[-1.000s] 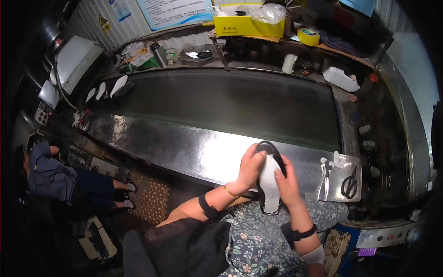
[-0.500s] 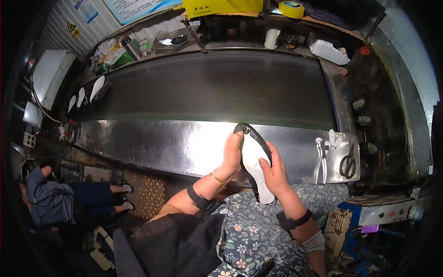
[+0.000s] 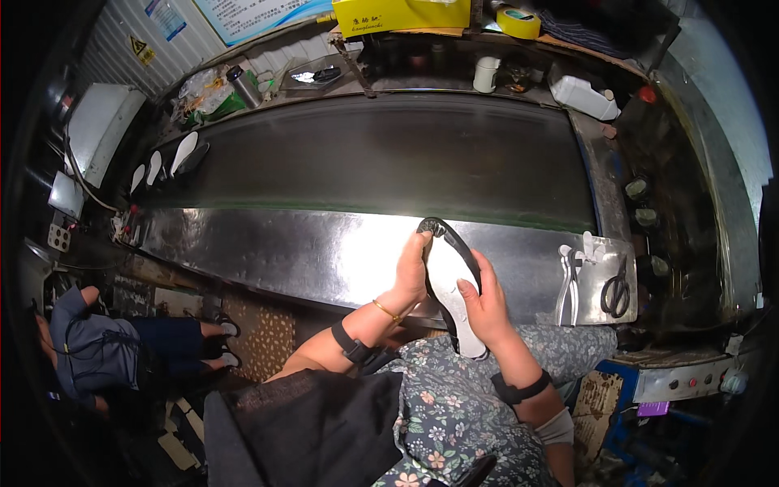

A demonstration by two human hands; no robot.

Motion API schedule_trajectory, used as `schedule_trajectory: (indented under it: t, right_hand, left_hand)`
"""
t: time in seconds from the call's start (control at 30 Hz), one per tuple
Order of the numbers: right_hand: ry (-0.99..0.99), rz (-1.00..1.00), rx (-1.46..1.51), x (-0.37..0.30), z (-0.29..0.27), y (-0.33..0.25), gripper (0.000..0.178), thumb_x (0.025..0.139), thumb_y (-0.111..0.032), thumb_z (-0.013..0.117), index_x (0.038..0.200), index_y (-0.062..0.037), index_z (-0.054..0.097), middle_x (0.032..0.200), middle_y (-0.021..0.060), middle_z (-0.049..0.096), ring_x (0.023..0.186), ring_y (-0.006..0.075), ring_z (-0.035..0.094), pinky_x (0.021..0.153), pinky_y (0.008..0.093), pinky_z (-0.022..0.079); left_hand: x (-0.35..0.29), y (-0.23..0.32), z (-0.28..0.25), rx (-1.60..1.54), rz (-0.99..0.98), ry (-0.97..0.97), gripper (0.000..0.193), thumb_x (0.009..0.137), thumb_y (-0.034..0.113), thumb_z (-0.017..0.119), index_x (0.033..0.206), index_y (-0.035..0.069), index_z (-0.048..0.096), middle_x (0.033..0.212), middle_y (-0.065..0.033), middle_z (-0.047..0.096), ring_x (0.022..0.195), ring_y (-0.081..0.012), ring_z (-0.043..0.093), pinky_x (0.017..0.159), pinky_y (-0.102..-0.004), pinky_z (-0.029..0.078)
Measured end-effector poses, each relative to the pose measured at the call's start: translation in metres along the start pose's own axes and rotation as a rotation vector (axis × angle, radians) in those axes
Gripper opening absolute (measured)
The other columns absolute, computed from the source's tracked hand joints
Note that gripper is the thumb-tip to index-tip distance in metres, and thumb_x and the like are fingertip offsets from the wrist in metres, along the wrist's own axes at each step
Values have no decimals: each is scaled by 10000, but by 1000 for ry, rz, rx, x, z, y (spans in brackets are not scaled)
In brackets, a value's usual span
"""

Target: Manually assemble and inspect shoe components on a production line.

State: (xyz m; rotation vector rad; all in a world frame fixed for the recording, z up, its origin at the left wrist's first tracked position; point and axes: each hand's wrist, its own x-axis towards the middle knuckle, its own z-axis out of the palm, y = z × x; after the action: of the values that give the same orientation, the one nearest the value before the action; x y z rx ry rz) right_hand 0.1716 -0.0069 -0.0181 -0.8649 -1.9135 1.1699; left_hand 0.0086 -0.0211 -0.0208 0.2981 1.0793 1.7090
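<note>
A shoe sole (image 3: 451, 286), white inside with a black rim, is held upright over the shiny steel edge (image 3: 308, 252) of a long dark conveyor belt (image 3: 381, 154). My left hand (image 3: 410, 272) grips its left side near the toe. My right hand (image 3: 485, 302) presses on its right side, fingers spread over the white face. The heel end rests against my lap, on floral cloth.
Pliers (image 3: 570, 272) and black scissors (image 3: 614, 290) lie on a metal plate right of the sole. Several white soles (image 3: 183, 152) lie at the belt's far left. A yellow box (image 3: 402, 14), tape roll (image 3: 517, 22), cup (image 3: 485, 75) and white bottle (image 3: 583, 97) stand behind. Another person (image 3: 105, 357) sits lower left.
The sole has turned more upright in both hands and my right fingers have shifted across its white face. The view has tilted slightly toward the belt.
</note>
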Motion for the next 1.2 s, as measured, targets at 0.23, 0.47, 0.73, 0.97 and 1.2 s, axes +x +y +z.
schedule_trajectory:
  t: [0.23, 0.47, 0.73, 0.97, 1.2]
  right_hand:
    - [49, -14, 75, -7, -5, 2, 545, 961, -228, 582, 1380, 50, 371, 1299, 273, 521, 1203, 384, 528, 1012, 420, 416]
    - [-21, -1, 136, -8, -11, 11, 578, 904, -108, 612, 1408, 22, 361, 1295, 223, 541, 1197, 322, 543, 1011, 394, 425]
    - [-246, 485, 299, -53, -40, 26, 842, 797, -127, 736, 1477, -3, 255, 1358, 236, 496, 1216, 325, 534, 1011, 391, 431]
    - [-252, 306, -22, -66, -21, 10, 1048, 654, -227, 868, 1472, -10, 250, 1358, 242, 493, 1246, 357, 506, 1023, 421, 417]
    - [-260, 242, -302, -65, -17, 0, 1064, 613, -243, 864, 1469, -40, 264, 1414, 234, 381, 1291, 412, 429, 1040, 460, 409]
  left_hand:
    - [-8, 14, 12, -67, -86, -114, 339, 946, 354, 480, 991, 59, 640, 898, -57, 676, 802, -166, 644, 742, -300, 519]
    - [-6, 15, 13, 122, -42, -147, 321, 973, 349, 572, 1084, 49, 598, 912, -2, 627, 802, -82, 573, 725, -253, 478]
    - [20, -2, -35, -86, -142, 134, 404, 932, 385, 622, 1064, 4, 620, 924, -62, 656, 818, -154, 602, 739, -304, 490]
    - [30, -17, -50, -275, -260, 187, 381, 919, 387, 630, 1005, 16, 647, 913, -74, 671, 852, -186, 629, 771, -328, 498]
    - [23, -7, -59, -406, -334, 200, 375, 961, 438, 499, 1056, 109, 654, 1028, -81, 688, 948, -248, 656, 910, -411, 511]
